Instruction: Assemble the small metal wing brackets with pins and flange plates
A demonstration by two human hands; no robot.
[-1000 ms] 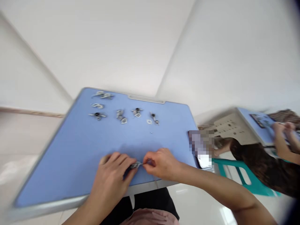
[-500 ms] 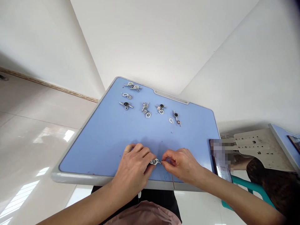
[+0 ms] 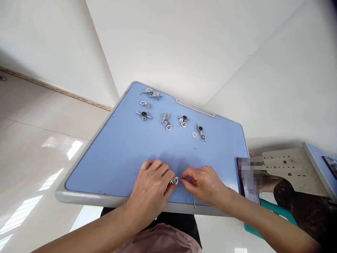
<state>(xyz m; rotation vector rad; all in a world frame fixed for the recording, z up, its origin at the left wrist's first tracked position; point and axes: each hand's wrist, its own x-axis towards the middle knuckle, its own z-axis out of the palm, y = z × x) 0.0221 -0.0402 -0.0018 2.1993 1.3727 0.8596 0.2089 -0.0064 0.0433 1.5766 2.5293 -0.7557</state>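
Note:
My left hand (image 3: pixel 154 182) is closed on a small metal valve (image 3: pixel 174 181) with a light oval plate on top, low over the front of the blue table. Thumb and index finger of my right hand (image 3: pixel 204 182) pinch at the thin right end of the valve; the exact piece between them is too small to make out. Tucked in my right palm is a screwdriver (image 3: pixel 194 201) with a clear purplish handle, its thin shaft pointing down toward the table's front edge.
Across the blue table (image 3: pixel 113 158) lie groups of similar parts: a valve with a black round centre (image 3: pixel 144 115), stacked silver pieces (image 3: pixel 154 93) and a flat oval plate (image 3: pixel 194 135). A tiny screw (image 3: pixel 195 148) lies nearer. A dark-edged device (image 3: pixel 249 182) rests at the right edge.
The view has shifted slightly. Both hands keep nearly the same pose on the valve, with my right fingertips still at its right end; the screwdriver shaft has tilted slightly.

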